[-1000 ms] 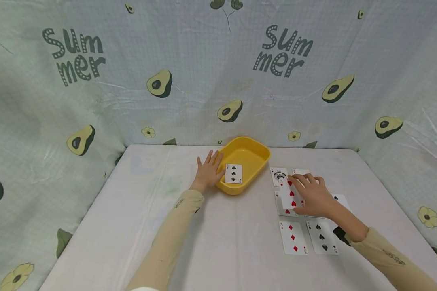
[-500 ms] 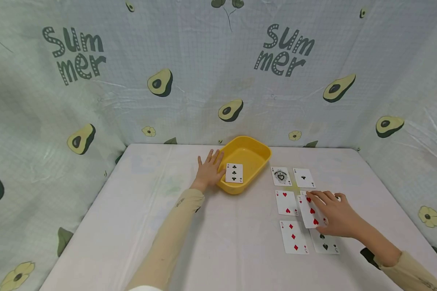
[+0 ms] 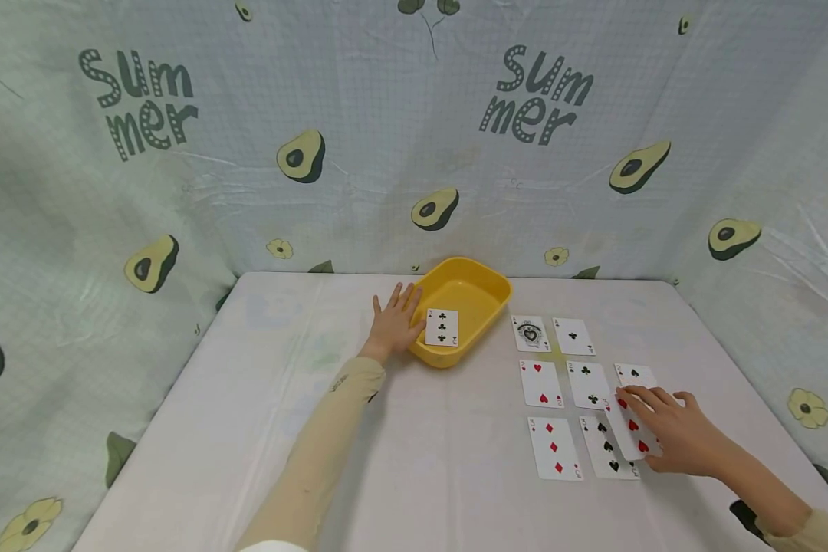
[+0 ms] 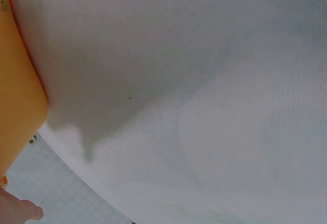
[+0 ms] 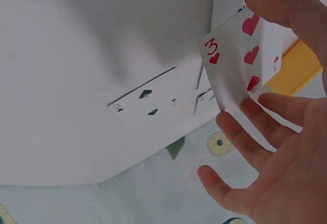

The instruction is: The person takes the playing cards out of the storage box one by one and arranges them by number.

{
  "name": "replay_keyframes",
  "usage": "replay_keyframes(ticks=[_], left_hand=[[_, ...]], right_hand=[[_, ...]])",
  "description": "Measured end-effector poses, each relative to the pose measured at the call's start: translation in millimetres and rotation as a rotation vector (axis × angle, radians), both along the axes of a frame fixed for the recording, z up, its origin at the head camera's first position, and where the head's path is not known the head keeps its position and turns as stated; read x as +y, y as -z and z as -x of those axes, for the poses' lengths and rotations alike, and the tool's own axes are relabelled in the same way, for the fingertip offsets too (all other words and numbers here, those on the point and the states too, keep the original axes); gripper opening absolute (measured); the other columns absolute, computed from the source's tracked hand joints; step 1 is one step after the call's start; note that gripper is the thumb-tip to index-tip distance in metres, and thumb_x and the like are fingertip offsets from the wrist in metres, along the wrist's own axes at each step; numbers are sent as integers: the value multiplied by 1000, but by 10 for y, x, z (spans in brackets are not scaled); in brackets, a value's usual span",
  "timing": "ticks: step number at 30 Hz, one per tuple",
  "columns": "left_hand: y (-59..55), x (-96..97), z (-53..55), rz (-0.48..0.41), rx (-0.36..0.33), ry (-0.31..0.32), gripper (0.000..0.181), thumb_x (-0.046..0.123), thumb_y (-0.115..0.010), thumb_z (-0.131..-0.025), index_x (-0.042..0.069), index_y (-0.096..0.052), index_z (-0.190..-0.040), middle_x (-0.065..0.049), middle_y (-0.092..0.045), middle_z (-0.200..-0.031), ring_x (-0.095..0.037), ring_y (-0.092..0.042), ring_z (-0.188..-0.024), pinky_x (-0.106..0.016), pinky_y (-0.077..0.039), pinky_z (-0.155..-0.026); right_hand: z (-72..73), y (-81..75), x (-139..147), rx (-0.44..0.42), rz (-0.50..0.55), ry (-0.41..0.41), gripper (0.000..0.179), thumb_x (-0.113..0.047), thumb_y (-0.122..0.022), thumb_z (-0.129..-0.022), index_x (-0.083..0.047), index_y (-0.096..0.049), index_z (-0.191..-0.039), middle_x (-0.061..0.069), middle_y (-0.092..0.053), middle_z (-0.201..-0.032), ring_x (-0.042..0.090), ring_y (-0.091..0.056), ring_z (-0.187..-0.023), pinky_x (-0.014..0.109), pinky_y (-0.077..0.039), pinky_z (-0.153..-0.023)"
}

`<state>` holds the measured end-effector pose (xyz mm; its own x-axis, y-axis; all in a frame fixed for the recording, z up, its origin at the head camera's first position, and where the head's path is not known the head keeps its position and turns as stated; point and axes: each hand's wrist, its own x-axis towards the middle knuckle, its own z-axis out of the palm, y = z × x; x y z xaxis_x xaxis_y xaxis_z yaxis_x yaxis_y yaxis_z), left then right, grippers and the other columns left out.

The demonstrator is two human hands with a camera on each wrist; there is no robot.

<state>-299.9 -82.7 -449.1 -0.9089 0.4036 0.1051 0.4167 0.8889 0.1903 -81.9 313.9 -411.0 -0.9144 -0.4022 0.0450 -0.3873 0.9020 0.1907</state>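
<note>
My right hand (image 3: 686,429) pinches a three of hearts (image 3: 631,429) by its edges, thumb on one side and fingertips on the other. The card is tilted above the table, overlapping the three of spades (image 3: 602,452) and near the partly covered two of spades (image 3: 635,374); the right wrist view shows its face, marked 3 (image 5: 250,55). With fingers spread, my left hand (image 3: 392,326) rests against the left side of the yellow tray (image 3: 486,337). A three of clubs (image 3: 441,328) lies at the tray's near left, beside that thumb.
Right of the tray lie an ace with an ornate black emblem (image 3: 530,333), an ace of clubs (image 3: 574,336), a two of hearts (image 3: 541,383), a two of clubs (image 3: 586,383) and a three of diamonds (image 3: 554,448). A patterned cloth (image 3: 359,215) hangs behind the white table (image 3: 248,399).
My right hand has carried the three of hearts rightward and nearer, from over the twos to beside the three of spades, uncovering the aces and twos. My left hand has stayed at the tray.
</note>
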Motion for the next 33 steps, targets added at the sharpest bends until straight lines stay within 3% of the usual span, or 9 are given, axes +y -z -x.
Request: replay_keyframes(ticks=[5,12,33], left_hand=[[-26,7,-35,42,19,-5,62,38,-36,-93,16,-10,-145,-4,-11,-151,-24,-4,-140,-62,-9,-105],[-25,15,-33,11,6,-1,63,38,-38,-92,17,-10,-145,-4,-12,-151,-24,-3,-140,-62,-7,-105],[-38,-1,-36,2,7,-1,63,37,-38,-92,16,-11,-145,-4,-13,-151,-24,-4,-140,-63,-7,-104]], right_hand=[[-75,62,100,-72,17,65,88,-28,-80,-50,-4,-40,-125,11,-45,-123,29,-44,-104,58,-34,-79],[-160,196,249,-131,38,125,89,-26,-81,-49,-5,-40,-125,12,-44,-124,30,-42,-105,59,-31,-79],[-191,350,435,-179,57,216,89,-24,-81,-45,-7,-45,-124,9,-45,-122,28,-38,-102,59,-30,-78]])
